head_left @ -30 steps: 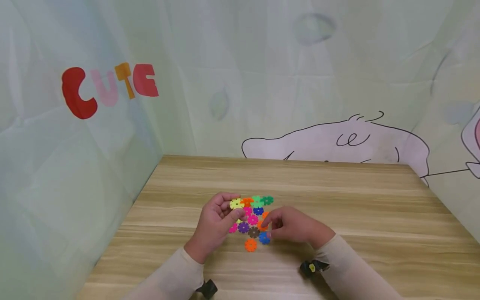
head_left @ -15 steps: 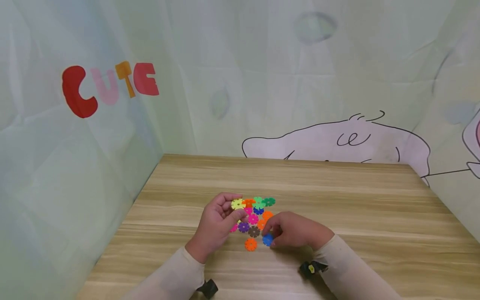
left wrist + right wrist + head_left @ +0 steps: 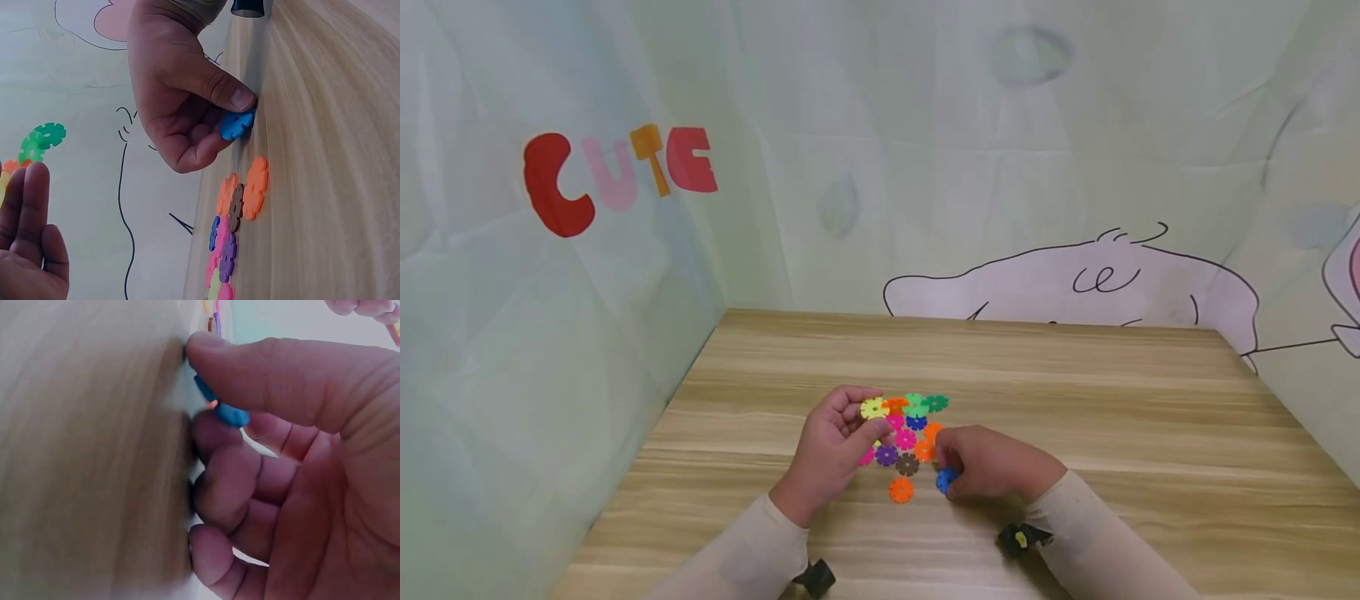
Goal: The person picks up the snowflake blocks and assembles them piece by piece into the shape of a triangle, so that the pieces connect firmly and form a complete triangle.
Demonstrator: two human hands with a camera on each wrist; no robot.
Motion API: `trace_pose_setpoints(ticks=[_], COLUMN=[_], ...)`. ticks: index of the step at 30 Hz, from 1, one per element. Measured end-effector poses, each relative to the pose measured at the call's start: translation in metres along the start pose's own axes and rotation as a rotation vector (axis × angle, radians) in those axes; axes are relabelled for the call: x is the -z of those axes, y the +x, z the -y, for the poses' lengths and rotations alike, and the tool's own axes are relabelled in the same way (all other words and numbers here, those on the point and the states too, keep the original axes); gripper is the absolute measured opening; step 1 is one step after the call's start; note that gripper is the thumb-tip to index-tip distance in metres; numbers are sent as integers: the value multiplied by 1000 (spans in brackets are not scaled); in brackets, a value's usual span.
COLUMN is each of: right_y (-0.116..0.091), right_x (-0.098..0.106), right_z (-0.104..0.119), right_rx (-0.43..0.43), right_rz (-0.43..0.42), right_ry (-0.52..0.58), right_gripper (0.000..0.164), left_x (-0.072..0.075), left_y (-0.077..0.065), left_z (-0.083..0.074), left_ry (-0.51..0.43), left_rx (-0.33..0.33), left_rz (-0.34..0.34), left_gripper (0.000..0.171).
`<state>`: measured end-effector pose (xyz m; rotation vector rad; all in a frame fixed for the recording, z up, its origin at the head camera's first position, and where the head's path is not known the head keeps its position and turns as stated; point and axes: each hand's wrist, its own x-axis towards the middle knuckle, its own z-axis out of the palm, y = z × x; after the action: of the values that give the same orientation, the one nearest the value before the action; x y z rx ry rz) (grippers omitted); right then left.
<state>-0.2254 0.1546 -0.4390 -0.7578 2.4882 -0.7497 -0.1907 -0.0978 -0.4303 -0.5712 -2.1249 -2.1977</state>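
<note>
My left hand (image 3: pixel 835 446) holds a joined row of notched plastic discs by its yellow disc (image 3: pixel 874 408). An orange disc (image 3: pixel 894 406), a light green disc (image 3: pixel 915 405) and a dark green disc (image 3: pixel 936 403) follow to the right. Close to the tabletop, my right hand (image 3: pixel 996 461) pinches a blue disc (image 3: pixel 946 480) between thumb and fingers; the left wrist view shows this blue disc (image 3: pixel 237 123) tilted. Loose discs lie beneath and between the hands, among them a purple disc (image 3: pixel 886 454), a brown disc (image 3: pixel 907 464) and a dark blue disc (image 3: pixel 917 422). The left fingers partly cover some.
A single orange disc (image 3: pixel 901 490) lies nearer the body than the other loose discs. The wooden table (image 3: pixel 1075 375) meets a printed cloth wall (image 3: pixel 820 208) at its back and left. Each sleeve carries a small black device (image 3: pixel 1017 540) at the wrist.
My right hand has taken hold of the blue disc and drawn it slightly right, away from the loose discs. The left hand with the joined row has hardly moved.
</note>
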Motion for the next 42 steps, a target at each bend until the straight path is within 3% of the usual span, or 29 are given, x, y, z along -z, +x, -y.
trace_pose_setpoints(ticks=[5, 11, 15, 20, 31, 42], right_y=[2, -3, -10, -13, -17, -17], right_x=[5, 23, 32, 33, 35, 34], right_z=[-6, -9, -3, 1, 2, -1], right_rx=[11, 120, 182, 218, 270, 342], right_rz=[-72, -301, -402, -399, -336, -323], right_ry=[154, 497, 645, 734, 818, 856], right_gripper=[26, 29, 34, 40, 40, 34], left_x=[0, 0, 0, 0, 1, 1], left_y=[0, 1, 1, 1, 2, 2], left_z=[-1, -1, -1, -1, -1, 0], left_ry=[8, -12, -15, -24, -10, -32], left_rx=[-2, 24, 21, 12, -55, -31], left_rz=[-26, -60, -82, -78, -62, -34], left_gripper=[35, 36, 36, 36, 31, 31])
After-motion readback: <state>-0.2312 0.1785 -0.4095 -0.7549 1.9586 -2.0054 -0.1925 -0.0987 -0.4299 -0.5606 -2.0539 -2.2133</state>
